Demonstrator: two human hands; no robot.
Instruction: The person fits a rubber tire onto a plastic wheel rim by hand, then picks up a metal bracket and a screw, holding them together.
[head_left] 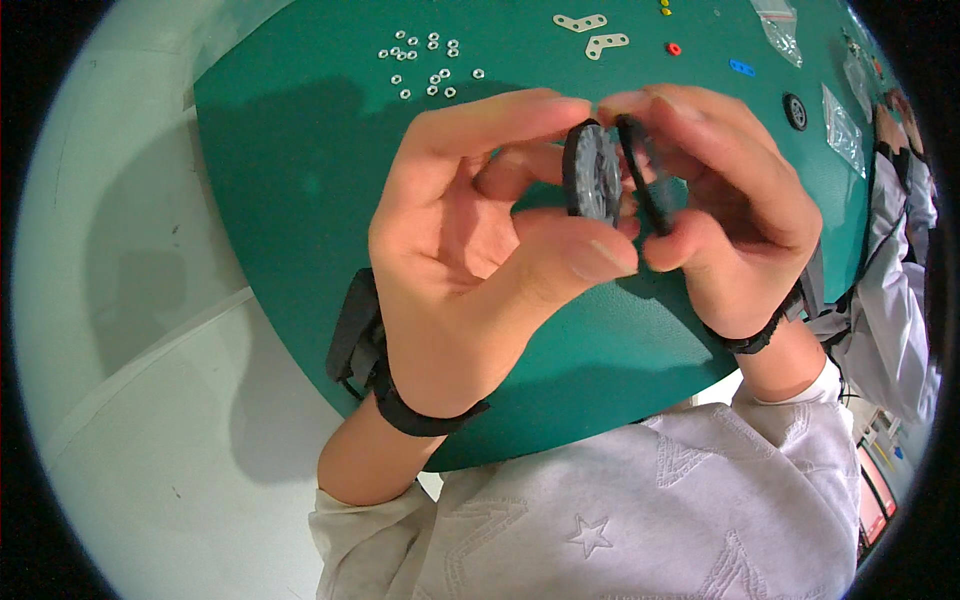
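Note:
My left hand (470, 215) pinches a small grey spoked wheel (596, 178) with a black rim between its thumb and fingers. The wheel stands on edge, its spoked face turned to the right. My right hand (735, 190) grips a thin black ring (647, 190), which looks like a tyre, by its top and bottom. Ring and wheel face each other above the table, with a narrow gap between them. Fingertips hide parts of both edges.
Several loose metal nuts (434, 90) lie scattered on the green table (300, 200). Farther right are angled metal brackets (605, 43), a red ring (673, 48), a blue strip (741, 67), another wheel (795, 111) and clear plastic bags (843, 132). Another person's sleeve (885, 300) shows at the right.

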